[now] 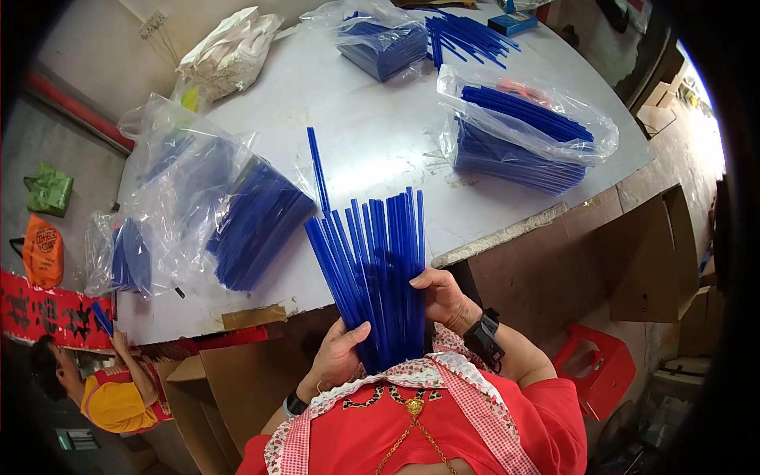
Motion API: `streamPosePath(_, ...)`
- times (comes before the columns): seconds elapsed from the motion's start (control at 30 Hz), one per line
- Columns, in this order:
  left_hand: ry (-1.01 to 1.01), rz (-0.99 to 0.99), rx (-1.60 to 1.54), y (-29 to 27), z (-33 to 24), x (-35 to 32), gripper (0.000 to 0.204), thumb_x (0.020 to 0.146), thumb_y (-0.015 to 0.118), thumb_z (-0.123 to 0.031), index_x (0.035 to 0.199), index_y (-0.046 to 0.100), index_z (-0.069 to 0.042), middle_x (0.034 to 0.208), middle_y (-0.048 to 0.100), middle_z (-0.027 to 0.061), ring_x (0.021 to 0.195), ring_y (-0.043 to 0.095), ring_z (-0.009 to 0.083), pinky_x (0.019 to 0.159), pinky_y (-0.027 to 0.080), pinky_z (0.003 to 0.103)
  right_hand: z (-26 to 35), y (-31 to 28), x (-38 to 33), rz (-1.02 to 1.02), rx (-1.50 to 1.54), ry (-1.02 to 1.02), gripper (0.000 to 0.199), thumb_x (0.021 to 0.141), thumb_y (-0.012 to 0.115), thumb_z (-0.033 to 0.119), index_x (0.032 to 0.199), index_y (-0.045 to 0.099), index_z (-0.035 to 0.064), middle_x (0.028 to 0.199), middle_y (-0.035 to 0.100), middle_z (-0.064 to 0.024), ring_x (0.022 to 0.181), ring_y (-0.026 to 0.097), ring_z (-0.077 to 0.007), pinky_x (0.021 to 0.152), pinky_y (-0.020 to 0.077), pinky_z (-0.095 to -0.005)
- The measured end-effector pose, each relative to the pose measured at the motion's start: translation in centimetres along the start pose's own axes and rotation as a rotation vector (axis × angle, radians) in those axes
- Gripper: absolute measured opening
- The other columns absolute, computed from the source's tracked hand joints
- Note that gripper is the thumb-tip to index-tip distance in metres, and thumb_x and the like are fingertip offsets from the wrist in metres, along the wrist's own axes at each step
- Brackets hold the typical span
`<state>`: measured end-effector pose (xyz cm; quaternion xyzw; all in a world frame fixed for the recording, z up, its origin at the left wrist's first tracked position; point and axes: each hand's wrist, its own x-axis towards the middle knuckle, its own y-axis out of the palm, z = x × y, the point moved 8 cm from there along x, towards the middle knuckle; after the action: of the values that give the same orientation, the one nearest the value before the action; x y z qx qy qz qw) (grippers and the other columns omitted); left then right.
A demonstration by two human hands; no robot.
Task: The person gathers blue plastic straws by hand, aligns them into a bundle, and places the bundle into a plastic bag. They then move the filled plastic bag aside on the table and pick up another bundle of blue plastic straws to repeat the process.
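1) Blue sticks [376, 285] are near the centre of the frame
2) Left hand [334, 358] and right hand [445, 299], apart, grip their two sides
3) One plastic bag [448, 101] lies at upper right

Your shirt [546, 431]: bright red, short-sleeved, with animal-print lettering across the chest. Your apron [336, 388]: white ground scattered with small red flowers; straps [299, 443] in red-and-white gingham, bordered by the floral print along their outer edges. Your necklace [400, 438]: gold-coloured chain, both strands meeting at an ornate pendant [415, 406] of matching tone, just inside the apron's top edge. Your left hand [340, 356]: bare; dark wristband [295, 404], details small. Your right hand [443, 297]: bare; bulky black wrist strap [483, 340] with boxy casing.
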<state>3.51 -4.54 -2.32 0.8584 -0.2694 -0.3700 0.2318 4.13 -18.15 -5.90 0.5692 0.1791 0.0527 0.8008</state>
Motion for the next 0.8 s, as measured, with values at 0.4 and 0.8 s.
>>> streamPosePath(0.4,0.031,-0.012,0.008,-0.1,-0.4,-0.3,0.042,0.092,0.06,-0.01,0.13,0.046,-0.001,0.124,0.058,0.0121,0.113,0.057,0.022,0.097,0.047,0.038,0.2,1.2,0.1,0.056,0.01,-0.028,0.064,0.075,0.056,0.006,0.138,0.043,0.002,0.128,0.056,-0.0157,0.114,0.057,-0.0269,0.104,0.041,-0.0414)
streamPosePath(0.8,0.268,-0.075,0.422,0.2,-2.6,3.0,0.047,0.08,0.075,-0.003,0.122,0.053,-0.001,0.111,0.063,0.0053,0.097,0.061,0.0128,0.085,0.051,0.027,-0.5,3.4,2.1,-0.126,-0.298,-0.113,0.052,0.082,0.048,0.001,0.134,0.042,0.0024,0.123,0.056,-0.0123,0.11,0.056,-0.0227,0.099,0.0456,-0.0381)
